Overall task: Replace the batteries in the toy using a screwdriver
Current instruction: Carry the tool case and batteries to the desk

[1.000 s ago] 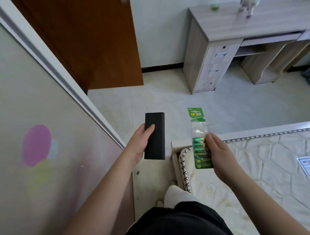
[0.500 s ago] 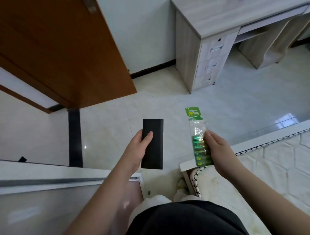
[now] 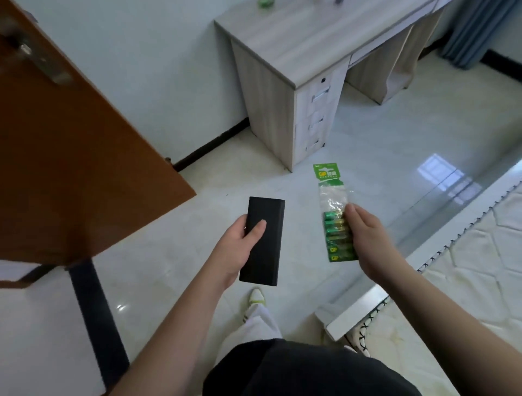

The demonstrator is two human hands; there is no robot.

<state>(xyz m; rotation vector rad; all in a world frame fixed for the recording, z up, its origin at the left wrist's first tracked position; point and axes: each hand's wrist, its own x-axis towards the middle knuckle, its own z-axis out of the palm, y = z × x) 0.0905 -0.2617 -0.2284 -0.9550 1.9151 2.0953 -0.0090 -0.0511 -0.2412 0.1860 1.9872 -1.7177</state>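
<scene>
Pale tiled floor (image 3: 381, 175), grey wooden desk (image 3: 296, 56) ahead. Flat black rectangular case (image 3: 264, 240) is gripped by left hand (image 3: 237, 248); green battery blister pack (image 3: 334, 217) is pinched by right hand (image 3: 370, 240), both carried clear, likely toward a work surface.

A glossy pale tiled floor (image 3: 381, 147) fills the middle of the frame, with a dark strip (image 3: 93, 316) crossing it at lower left. A light wood desk (image 3: 296, 56) stands on it at upper centre, against the wall. On the desktop's far edge, at the top of the frame, sits a small green object (image 3: 265, 2). A bed's mattress (image 3: 466, 268) occupies the lower right. A shoe (image 3: 257, 296) rests on the tiles at lower centre.
</scene>
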